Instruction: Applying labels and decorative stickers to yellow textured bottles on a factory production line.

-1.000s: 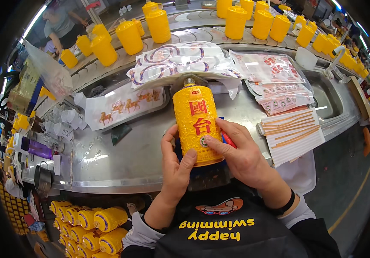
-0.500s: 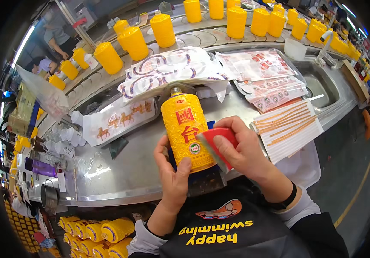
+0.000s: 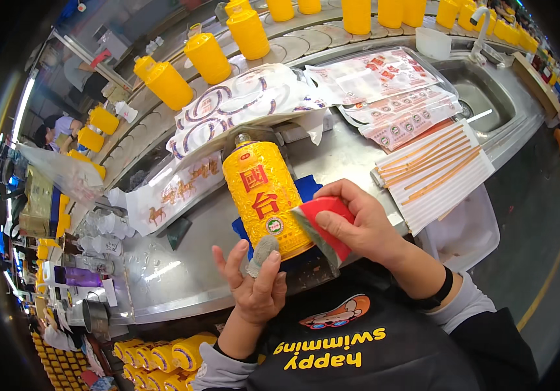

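Observation:
A yellow embossed bottle with red characters and a round green-and-white emblem lies tilted on a blue support at the bench's near edge. My left hand has its fingers partly curled just below the bottle's base. Among these fingers is a small grey rounded lump; whether it is gripped or worn on a finger is hard to see. Beside the bottle's lower right, my right hand pinches a red wedge-shaped piece with a grey edge, close to the bottle's side.
White sheets with curved purple strips lie beyond the bottle, and sticker sheets to their right. Orange strips rest on white paper near a sink. More yellow bottles stand on a conveyor; others are stacked below left.
My left hand has left the bottle's side and moved down below its base, with the grey lump now showing. My right hand keeps the red piece by the bottle. The view has shifted.

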Available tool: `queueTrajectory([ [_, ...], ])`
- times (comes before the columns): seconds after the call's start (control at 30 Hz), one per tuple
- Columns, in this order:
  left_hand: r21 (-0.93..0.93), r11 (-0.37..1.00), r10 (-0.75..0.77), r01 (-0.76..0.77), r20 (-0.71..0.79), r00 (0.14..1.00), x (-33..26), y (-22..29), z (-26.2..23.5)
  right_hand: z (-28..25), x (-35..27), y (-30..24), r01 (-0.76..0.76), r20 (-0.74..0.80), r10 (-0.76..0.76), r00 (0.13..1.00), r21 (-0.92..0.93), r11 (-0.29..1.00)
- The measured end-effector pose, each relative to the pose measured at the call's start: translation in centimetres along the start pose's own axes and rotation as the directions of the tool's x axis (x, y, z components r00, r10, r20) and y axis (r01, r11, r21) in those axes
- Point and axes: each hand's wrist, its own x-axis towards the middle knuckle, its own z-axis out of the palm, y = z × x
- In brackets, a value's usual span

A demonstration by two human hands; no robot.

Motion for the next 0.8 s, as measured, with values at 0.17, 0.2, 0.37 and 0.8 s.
queueTrajectory([
  [0.17,0.16,0.95,0.232,-0.267,0.207,0.951,2.6,0.6,-0.9,-1.1,0.1,0.3,0.012,-0.022,-0.012,1.0,0.006,1.0],
  [0.2,0.167,0.949,0.23,-0.266,0.207,0.951,3.0,0.7,-0.7,-1.1,0.2,0.2,0.016,-0.027,-0.015,1.0,0.036,0.999],
  [0.37,0.091,0.99,0.095,-0.108,0.14,0.986,2.8,0.4,-0.5,-1.0,0.3,-1.5,0.141,0.04,-0.138,0.99,-0.078,0.987],
  [0.8,0.02,0.999,0.037,-0.04,0.11,0.993,3.0,-0.5,-0.5,-0.1,3.3,-1.2,0.099,0.067,-0.104,0.992,0.074,0.992],
])
